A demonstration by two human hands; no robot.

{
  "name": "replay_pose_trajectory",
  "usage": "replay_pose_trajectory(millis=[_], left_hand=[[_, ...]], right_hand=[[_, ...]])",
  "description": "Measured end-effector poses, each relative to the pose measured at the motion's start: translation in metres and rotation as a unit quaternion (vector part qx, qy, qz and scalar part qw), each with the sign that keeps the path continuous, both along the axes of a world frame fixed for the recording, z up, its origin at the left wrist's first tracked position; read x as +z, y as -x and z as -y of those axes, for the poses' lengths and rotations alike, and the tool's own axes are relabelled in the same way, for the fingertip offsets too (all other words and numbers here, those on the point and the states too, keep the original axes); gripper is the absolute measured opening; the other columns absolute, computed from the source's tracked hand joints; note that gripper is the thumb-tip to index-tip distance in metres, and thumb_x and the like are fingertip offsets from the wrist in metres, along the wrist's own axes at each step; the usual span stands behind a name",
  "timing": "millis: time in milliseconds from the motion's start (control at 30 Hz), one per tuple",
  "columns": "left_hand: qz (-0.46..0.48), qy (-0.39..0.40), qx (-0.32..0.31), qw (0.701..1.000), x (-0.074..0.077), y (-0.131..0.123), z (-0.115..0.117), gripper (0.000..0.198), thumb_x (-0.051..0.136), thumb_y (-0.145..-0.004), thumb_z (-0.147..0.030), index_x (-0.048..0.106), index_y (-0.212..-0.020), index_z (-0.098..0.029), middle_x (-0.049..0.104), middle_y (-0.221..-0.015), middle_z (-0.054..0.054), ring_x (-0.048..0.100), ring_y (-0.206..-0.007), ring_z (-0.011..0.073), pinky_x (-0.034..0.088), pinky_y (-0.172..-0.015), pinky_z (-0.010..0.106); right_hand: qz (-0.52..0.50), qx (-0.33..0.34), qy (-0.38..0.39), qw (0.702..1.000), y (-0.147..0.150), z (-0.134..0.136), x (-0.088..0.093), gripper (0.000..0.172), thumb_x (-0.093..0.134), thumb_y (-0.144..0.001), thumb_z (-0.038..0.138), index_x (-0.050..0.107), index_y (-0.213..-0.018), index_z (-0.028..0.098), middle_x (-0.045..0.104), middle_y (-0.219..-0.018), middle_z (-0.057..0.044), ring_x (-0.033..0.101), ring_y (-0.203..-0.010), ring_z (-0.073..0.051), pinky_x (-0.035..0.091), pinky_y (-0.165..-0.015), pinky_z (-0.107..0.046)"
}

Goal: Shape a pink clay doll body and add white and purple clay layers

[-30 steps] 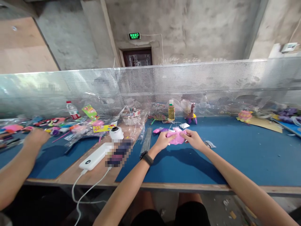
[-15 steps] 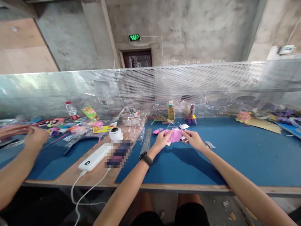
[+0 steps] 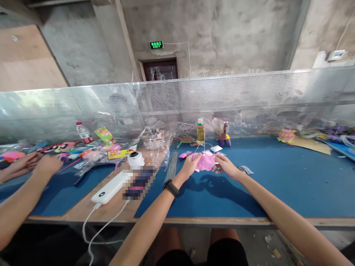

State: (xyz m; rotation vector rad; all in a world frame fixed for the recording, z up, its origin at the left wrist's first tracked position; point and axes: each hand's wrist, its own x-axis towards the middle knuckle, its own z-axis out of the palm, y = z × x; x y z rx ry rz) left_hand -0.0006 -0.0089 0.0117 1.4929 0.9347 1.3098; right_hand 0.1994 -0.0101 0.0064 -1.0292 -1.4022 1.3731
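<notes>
A craft workshop: bare concrete walls, an exit sign, and a blue-topped workbench strewn with craft pieces.

Phone by power bank blurred; co-worker's arm cut off.

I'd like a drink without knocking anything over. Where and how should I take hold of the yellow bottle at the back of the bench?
Probably grip the yellow bottle around its body, below the cap, coming from the front. It stands upright and slim, close to the perforated metal screen behind it, with a purple toy figure to its right. The left hand and right hand both hold a pink piece.
</notes>
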Motion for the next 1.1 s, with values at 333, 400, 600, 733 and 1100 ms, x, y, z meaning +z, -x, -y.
replay_pose_trajectory(millis=[333, 400, 600, 733, 1100], left_hand=[[-0.051, -0.040, 0.085, 0.994, -0.013, 0.004, -0.014, 0.045, 0.059, -0.086, -0.059, 0.061, -0.077, -0.015, 0.059, -0.073, 0.001, 0.052, -0.069, 0.0137, 0.042, -0.063, 0.024], [-0.059, -0.040, 0.072, 0.995, -0.013, 0.004, -0.014, 0.045, 0.059, -0.085, -0.060, 0.062, -0.079, -0.015, 0.061, -0.075, 0.001, 0.053, -0.071, 0.0147, 0.043, -0.065, 0.025], [-0.064, -0.054, 0.027, 0.996, -0.012, 0.001, -0.011, 0.048, 0.056, -0.088, -0.060, 0.067, -0.092, -0.013, 0.063, -0.079, 0.004, 0.056, -0.071, 0.0153, 0.046, -0.065, 0.025], [-0.071, -0.035, -0.001, 0.997, -0.010, 0.000, -0.007, 0.052, 0.056, -0.088, -0.062, 0.068, -0.102, -0.013, 0.061, -0.077, 0.003, 0.053, -0.063, 0.0138, 0.042, -0.053, 0.023], [-0.089, -0.060, 0.008, 0.994, -0.012, -0.001, -0.008, 0.050, 0.056, -0.089, -0.060, 0.068, -0.097, -0.012, 0.061, -0.076, 0.003, 0.053, -0.063, 0.0130, 0.041, -0.056, 0.023]], right_hand=[[0.035, 0.006, -0.071, 0.997, 0.001, 0.001, 0.001, 0.038, 0.069, -0.079, 0.057, 0.069, -0.091, 0.021, 0.073, -0.086, -0.005, 0.071, -0.083, -0.022, 0.056, -0.053, -0.023], [0.059, 0.002, -0.090, 0.994, 0.002, 0.002, 0.000, 0.043, 0.071, -0.076, 0.062, 0.069, -0.089, 0.020, 0.072, -0.082, -0.004, 0.070, -0.082, -0.022, 0.056, -0.053, -0.023], [0.062, -0.058, -0.131, 0.988, -0.001, -0.004, -0.004, 0.051, 0.074, -0.070, 0.066, 0.068, -0.088, 0.018, 0.065, -0.065, 0.001, 0.060, -0.059, -0.015, 0.051, -0.052, -0.024], [0.044, -0.075, -0.128, 0.988, -0.002, -0.004, -0.003, 0.051, 0.074, -0.070, 0.065, 0.067, -0.091, 0.018, 0.066, -0.069, 0.000, 0.060, -0.060, -0.015, 0.049, -0.050, -0.023], [0.124, -0.040, -0.159, 0.979, -0.002, 0.001, 0.003, 0.044, 0.071, -0.076, 0.061, 0.068, -0.071, 0.018, 0.061, -0.058, 0.001, 0.060, -0.057, -0.015, 0.049, -0.051, -0.022]])
